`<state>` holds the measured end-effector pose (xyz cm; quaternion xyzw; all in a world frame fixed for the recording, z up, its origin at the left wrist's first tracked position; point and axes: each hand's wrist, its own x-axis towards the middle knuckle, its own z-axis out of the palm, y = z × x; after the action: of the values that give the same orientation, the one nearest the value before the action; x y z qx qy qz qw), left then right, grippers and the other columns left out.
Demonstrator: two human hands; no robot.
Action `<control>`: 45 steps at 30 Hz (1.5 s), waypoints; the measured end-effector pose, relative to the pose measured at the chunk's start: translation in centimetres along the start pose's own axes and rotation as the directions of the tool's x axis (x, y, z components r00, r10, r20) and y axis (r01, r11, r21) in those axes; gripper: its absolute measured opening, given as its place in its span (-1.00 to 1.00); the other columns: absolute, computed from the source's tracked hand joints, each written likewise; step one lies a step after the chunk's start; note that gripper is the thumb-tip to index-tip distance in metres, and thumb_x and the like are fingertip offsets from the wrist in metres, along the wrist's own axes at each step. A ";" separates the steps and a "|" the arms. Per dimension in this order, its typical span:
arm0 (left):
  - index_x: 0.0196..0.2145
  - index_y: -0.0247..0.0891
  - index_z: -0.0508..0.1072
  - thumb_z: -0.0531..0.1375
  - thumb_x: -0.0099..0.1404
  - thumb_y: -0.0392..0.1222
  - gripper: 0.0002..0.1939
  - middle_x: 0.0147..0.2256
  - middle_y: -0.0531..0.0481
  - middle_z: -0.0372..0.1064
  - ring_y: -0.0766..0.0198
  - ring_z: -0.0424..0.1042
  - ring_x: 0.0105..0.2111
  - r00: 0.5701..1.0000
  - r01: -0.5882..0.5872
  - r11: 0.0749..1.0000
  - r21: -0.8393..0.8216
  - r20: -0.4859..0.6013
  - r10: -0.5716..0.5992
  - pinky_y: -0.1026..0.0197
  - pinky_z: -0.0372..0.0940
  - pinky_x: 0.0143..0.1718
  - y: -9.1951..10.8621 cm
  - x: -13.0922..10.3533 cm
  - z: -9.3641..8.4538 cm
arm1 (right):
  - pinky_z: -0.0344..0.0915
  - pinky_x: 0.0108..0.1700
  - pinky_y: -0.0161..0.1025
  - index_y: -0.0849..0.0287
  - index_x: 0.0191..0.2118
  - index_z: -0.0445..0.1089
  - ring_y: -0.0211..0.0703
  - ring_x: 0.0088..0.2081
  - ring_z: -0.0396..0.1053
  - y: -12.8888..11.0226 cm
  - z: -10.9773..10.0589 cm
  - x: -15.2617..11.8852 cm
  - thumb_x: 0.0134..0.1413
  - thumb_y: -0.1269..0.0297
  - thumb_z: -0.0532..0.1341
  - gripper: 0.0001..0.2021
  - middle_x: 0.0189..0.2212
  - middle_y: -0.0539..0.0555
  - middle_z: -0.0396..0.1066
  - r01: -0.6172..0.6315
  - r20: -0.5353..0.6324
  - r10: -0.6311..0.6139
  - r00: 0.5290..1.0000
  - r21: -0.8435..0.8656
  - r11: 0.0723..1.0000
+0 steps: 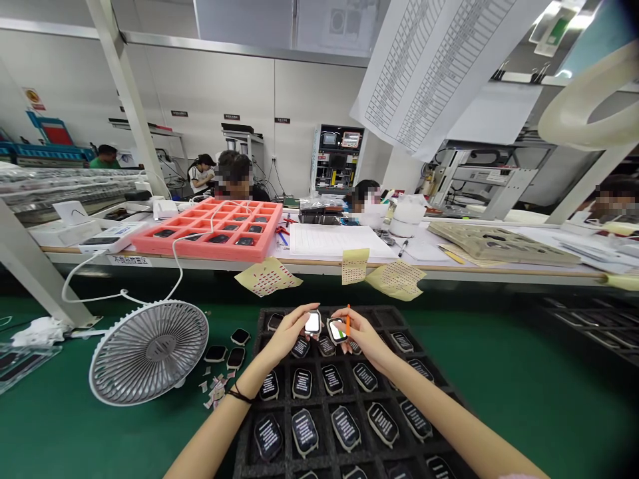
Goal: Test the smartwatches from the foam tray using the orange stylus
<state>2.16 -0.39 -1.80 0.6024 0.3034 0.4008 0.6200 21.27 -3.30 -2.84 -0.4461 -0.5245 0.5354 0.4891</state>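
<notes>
My left hand (293, 327) is closed on a smartwatch (313, 322) without a strap, its screen glowing white. Beside it, my right hand (360, 336) grips a second smartwatch (338, 330) whose screen shows white and green. A thin orange stick (348, 320) also stands upright between the right-hand fingers; its exact kind I cannot make out. Both hands are over the far part of a black foam tray (287, 454). Strapless watches lie in its compartments, many with lines of white text on dark screens, such as one watch (305, 431) near the front.
A grey fan (150, 352) stands left on the green bench (504, 399). Three loose watches, one a dark watch (235, 358), lie by paper scraps (217, 391). The shelf ahead holds a pink foam tray (200, 247) and papers (339, 239). Another black tray (594, 332) sits right.
</notes>
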 end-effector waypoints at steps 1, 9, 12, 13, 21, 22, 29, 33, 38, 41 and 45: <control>0.04 -0.25 0.31 0.07 0.26 -0.08 -0.59 -0.29 -0.05 0.40 0.25 0.39 -0.36 1.000 -0.004 1.000 0.009 -0.005 0.004 0.24 0.26 -0.37 -0.1 0.0 0.0 | 0.08 -0.72 -0.43 0.14 -0.25 0.30 -0.37 -0.71 0.27 0.0 -0.1 0.0 -0.06 0.15 0.26 -0.74 -0.57 -0.13 0.24 0.008 0.004 -0.008 1.000 0.003 1.000; 0.15 -0.21 0.15 0.16 0.18 -0.19 -0.43 -0.16 -0.09 0.32 0.24 0.37 -0.28 0.998 -0.056 0.998 0.028 0.031 0.055 0.29 0.22 -0.37 -0.8 0.3 -0.1 | 0.23 -0.62 -0.39 0.12 -0.16 0.26 -0.27 -0.52 0.41 0.0 -0.4 -0.3 -0.15 0.31 0.32 -0.63 -0.36 -0.02 0.32 0.054 0.037 -0.054 0.998 0.012 0.998; 0.15 -0.23 0.14 0.18 0.17 -0.19 -0.40 -0.14 -0.11 0.32 0.23 0.37 -0.26 0.998 -0.057 0.997 0.042 0.035 0.056 0.28 0.22 -0.37 -0.9 0.3 0.0 | 0.23 -0.61 -0.41 0.11 -0.14 0.24 -0.26 -0.51 0.40 0.0 -0.4 -0.3 -0.20 0.39 0.33 -0.58 -0.39 -0.03 0.35 0.054 0.049 -0.055 0.997 0.016 0.998; 0.15 -0.24 0.14 0.18 0.17 -0.19 -0.41 -0.15 -0.11 0.33 0.24 0.38 -0.28 0.998 -0.055 0.997 0.049 0.029 0.054 0.28 0.22 -0.37 -0.8 0.3 -0.1 | 0.22 -0.62 -0.41 0.11 -0.15 0.24 -0.27 -0.52 0.40 0.1 -0.4 -0.3 -0.21 0.40 0.33 -0.58 -0.40 -0.04 0.36 0.054 0.047 -0.055 0.997 0.016 0.998; -0.01 -0.28 0.34 0.11 0.22 -0.09 -0.61 -0.35 -0.02 0.40 0.27 0.39 -0.41 1.000 -0.022 0.996 0.088 -0.010 0.023 0.26 0.24 -0.38 -0.1 0.1 -0.1 | 0.13 -0.69 -0.42 0.15 -0.26 0.31 -0.44 -0.70 0.21 0.1 -0.6 -0.1 -0.10 0.25 0.27 -0.76 -0.46 -0.08 0.30 0.032 -0.039 -0.032 0.999 0.008 0.999; -0.04 -0.29 0.35 0.10 0.23 -0.07 -0.62 -0.36 -0.03 0.41 0.26 0.39 -0.41 1.000 -0.016 0.996 0.086 -0.015 0.017 0.25 0.25 -0.39 0.0 0.1 0.0 | 0.11 -0.70 -0.43 0.15 -0.28 0.32 -0.45 -0.71 0.18 0.1 -0.6 -0.1 -0.10 0.22 0.27 -0.78 -0.47 -0.08 0.29 0.028 -0.056 -0.027 0.998 0.011 1.000; -0.21 -0.33 0.41 0.13 0.20 0.01 -0.66 -0.50 0.02 0.38 0.32 0.31 -0.52 1.000 -0.012 0.997 0.078 -0.026 0.014 0.29 0.21 -0.49 0.2 0.1 0.1 | -0.05 -0.76 -0.47 0.16 -0.39 0.32 -0.45 -0.70 0.05 -0.3 -0.1 -0.1 -0.12 0.13 0.29 -0.77 -0.60 -0.13 0.19 0.022 -0.122 -0.016 0.992 0.053 0.998; -0.13 -0.30 0.38 0.15 0.20 -0.02 -0.64 -0.43 0.01 0.37 0.30 0.34 -0.46 0.999 -0.035 0.995 0.099 0.001 0.035 0.31 0.20 -0.49 0.0 0.2 0.1 | -0.01 -0.73 -0.46 0.15 -0.34 0.31 -0.47 -0.70 0.06 -0.1 -0.4 0.0 -0.16 0.15 0.32 -0.73 -0.54 -0.11 0.23 0.037 -0.100 -0.033 0.994 0.032 0.999; 0.02 -0.27 0.27 0.19 0.16 -0.12 -0.53 -0.31 -0.02 0.34 0.29 0.37 -0.40 0.998 -0.053 0.992 0.115 0.035 0.050 0.32 0.19 -0.49 -0.6 0.3 -0.1 | 0.09 -0.68 -0.42 0.13 -0.24 0.28 -0.42 -0.67 0.20 -0.3 -0.9 0.0 -0.22 0.23 0.36 -0.64 -0.47 -0.09 0.28 0.071 -0.039 -0.071 0.997 0.002 0.997; 0.04 -0.24 0.24 0.22 0.13 -0.18 -0.48 -0.28 -0.02 0.33 0.28 0.38 -0.36 0.997 -0.064 0.990 0.124 0.037 0.060 0.29 0.24 -0.41 -0.9 0.3 -0.2 | 0.11 -0.65 -0.42 0.11 -0.21 0.26 -0.38 -0.63 0.26 -0.5 -0.9 -0.1 -0.26 0.28 0.38 -0.58 -0.49 -0.10 0.28 0.076 -0.013 -0.076 0.997 -0.008 0.997; 0.02 -0.24 0.27 0.24 0.10 -0.18 -0.49 -0.30 0.01 0.32 0.30 0.36 -0.37 0.997 -0.071 0.990 0.119 0.013 0.070 0.25 0.27 -0.33 -0.9 0.3 -0.2 | 0.10 -0.67 -0.40 0.12 -0.22 0.28 -0.35 -0.65 0.27 -0.7 -0.7 -0.2 -0.17 0.16 0.33 -0.64 -0.52 -0.10 0.29 0.042 -0.042 -0.041 0.998 0.043 0.998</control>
<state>2.25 0.05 -2.67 0.6503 0.3026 0.4011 0.5698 22.06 -3.41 -2.22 -0.4353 -0.5115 0.5272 0.5206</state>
